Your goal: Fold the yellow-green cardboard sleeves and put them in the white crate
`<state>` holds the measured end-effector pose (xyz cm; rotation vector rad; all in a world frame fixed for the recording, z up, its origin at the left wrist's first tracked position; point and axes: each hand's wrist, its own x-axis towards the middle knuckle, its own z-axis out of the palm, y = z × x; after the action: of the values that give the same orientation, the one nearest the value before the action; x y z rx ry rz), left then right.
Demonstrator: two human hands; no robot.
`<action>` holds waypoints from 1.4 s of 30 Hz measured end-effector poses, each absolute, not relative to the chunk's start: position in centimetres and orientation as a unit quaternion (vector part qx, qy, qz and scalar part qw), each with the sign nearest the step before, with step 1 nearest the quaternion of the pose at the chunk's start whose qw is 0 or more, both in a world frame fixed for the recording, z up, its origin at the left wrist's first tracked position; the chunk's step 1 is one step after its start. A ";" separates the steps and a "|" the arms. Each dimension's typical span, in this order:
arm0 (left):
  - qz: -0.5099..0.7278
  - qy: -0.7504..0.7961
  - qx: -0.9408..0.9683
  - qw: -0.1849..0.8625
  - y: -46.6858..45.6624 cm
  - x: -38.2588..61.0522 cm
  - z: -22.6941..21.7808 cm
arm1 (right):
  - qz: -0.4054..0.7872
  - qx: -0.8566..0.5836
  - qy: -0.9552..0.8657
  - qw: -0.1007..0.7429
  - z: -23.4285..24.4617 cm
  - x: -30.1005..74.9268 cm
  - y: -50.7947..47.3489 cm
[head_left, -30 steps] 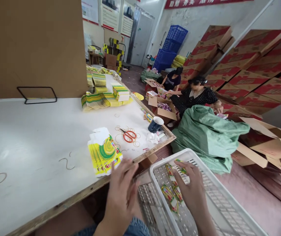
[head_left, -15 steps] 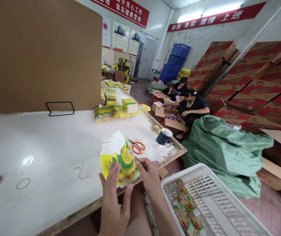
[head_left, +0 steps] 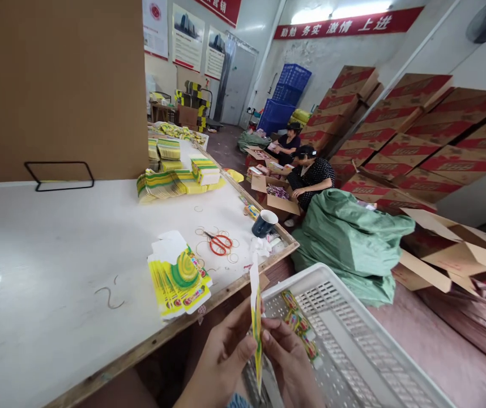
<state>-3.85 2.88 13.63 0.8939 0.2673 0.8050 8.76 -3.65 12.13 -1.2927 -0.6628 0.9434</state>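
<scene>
My left hand point(head_left: 221, 357) and my right hand point(head_left: 288, 360) both pinch one flat yellow-green carton blank point(head_left: 255, 317), held edge-on and upright just off the table's near edge. A fanned stack of the same flat blanks point(head_left: 177, 280) lies on the white table point(head_left: 56, 238) to the left of my hands. To the right stands a white perforated plastic basket point(head_left: 353, 351) with a few small colourful packets point(head_left: 298, 326) inside it.
Red scissors point(head_left: 220, 242) and loose rubber bands lie near a dark mug point(head_left: 265, 222). More blank stacks point(head_left: 175, 175) sit farther back by a brown cardboard sheet point(head_left: 56, 85). A green sack point(head_left: 349, 238), two seated people point(head_left: 308, 175) and stacked red-printed cartons point(head_left: 417, 124) fill the right.
My right hand left the basket and came to the stack on the table. Both hands have now pulled back toward me holding one blank taken from it.
</scene>
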 end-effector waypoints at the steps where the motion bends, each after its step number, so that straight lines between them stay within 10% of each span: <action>1: 0.377 0.124 0.417 0.818 2.8 -3.7 13.6 | 0.424 -0.571 -0.276 0.647 12.0 8.9 -3.8; 13: 0.380 0.148 0.382 0.829 2.3 -3.0 12.8 | 0.414 -0.613 -0.332 0.585 10.5 9.7 -4.8; 21: 0.281 0.150 0.188 0.929 1.8 -2.5 12.1 | 0.062 -0.704 -0.538 0.460 13.2 10.8 -5.3; 25: 0.265 0.173 0.150 0.937 1.4 -2.7 11.9 | 0.110 -0.683 -0.596 0.408 14.1 10.8 -4.7; 34: 0.279 0.237 0.160 0.917 1.4 -2.0 11.4 | 0.166 -0.657 -0.469 0.566 14.1 10.5 -4.3; 42: 0.342 0.279 0.328 0.835 1.8 -1.4 10.1 | 0.238 -0.736 -0.419 0.475 10.8 9.8 -5.1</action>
<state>-1.45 1.77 10.11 0.6940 0.5918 0.7237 9.77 -5.15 10.85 -1.7997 -1.0257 0.5829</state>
